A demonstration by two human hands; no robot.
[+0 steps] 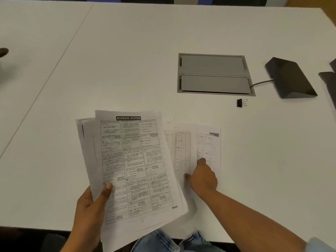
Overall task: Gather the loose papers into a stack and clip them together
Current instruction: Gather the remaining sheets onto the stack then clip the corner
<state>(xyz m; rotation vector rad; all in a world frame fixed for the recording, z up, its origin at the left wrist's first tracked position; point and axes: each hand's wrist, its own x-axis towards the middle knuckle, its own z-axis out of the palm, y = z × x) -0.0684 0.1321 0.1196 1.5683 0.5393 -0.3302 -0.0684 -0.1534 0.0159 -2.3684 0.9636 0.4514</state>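
Observation:
My left hand (92,200) grips the lower left edge of a loose bundle of printed sheets (134,164), thumb on top; the top sheet is headed "BANKING SYSTEM". To the right, more papers (181,142) lie flat on the white table (127,60), a table-printed sheet and one with diagrams (209,140). My right hand (202,177) rests on these flat papers, index finger and thumb stretched out and pressing them. A black binder clip (241,102) lies on the table beyond, apart from both hands.
A grey cable hatch (214,74) is set into the table behind the clip. A black wedge-shaped box (291,79) with a cable sits at the right, another dark object (330,79) at the right edge. The table's near edge runs just above my knees.

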